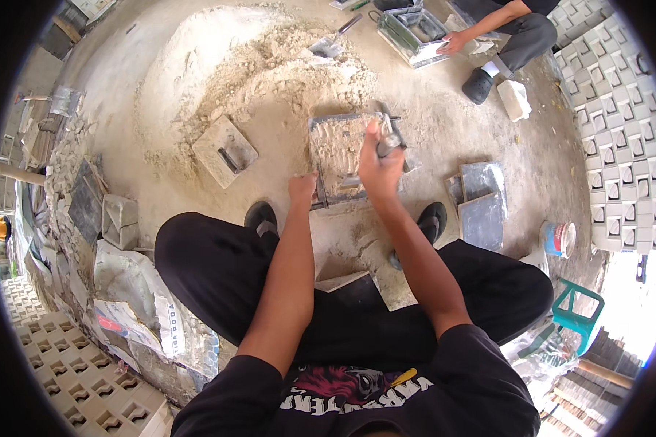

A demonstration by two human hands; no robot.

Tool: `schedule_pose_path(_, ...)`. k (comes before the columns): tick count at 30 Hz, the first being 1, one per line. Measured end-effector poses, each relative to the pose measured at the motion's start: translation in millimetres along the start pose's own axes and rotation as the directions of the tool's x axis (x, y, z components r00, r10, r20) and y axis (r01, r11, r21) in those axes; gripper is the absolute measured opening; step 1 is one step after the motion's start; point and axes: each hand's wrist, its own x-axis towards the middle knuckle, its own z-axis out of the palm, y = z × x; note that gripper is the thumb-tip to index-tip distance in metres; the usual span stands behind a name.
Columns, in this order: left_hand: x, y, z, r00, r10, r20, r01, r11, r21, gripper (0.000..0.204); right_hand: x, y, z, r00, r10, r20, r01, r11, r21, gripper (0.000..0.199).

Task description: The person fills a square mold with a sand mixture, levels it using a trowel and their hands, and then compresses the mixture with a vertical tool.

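Observation:
A rectangular mould (318, 169) lies on the floor before me, filled with a pale, sandy mix (337, 149) whose surface shows ridges. My right hand (380, 169) is wrapped round the grey handle of a trowel (350, 180) over the mould's right half. Part of the trowel's blade shows low against the mix; the hand covers the rest. At the mould's near left corner my left hand (303, 188) is closed on its dark edge. Left of the mould rests a square slab with a dark handle (226, 151).
Behind the mould rises a heap of pale powder (219, 54) with another trowel (326, 48) on it. At far right, a co-worker's hand (453, 42) touches a second mould (415, 40). Dark plates (482, 211), a bucket (559, 239) and a green stool (578, 313) stand right; patterned blocks (619, 124) are stacked beyond.

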Motion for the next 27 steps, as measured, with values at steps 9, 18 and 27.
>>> schedule_pose_path(9, -10, 8, 2, 0.998, -0.042, 0.049, 0.046, 0.996, -0.075, 0.022, -9, -8, -1, 0.995, -0.021, 0.101, 0.016, 0.999, 0.048, 0.053)
schedule_pose_path(18, -10, 8, -1, 0.996, -0.054, 0.066, 0.059, 0.996, -0.07, 0.024, -21, 4, 16, 0.986, -0.099, 0.132, 0.098, 0.995, 0.009, 0.051)
schedule_pose_path(27, -20, 10, -1, 0.996, -0.049, 0.072, 0.05, 0.999, -0.019, 0.025, -22, 10, 13, 0.98, -0.102, 0.173, 0.076, 0.985, 0.152, 0.045)
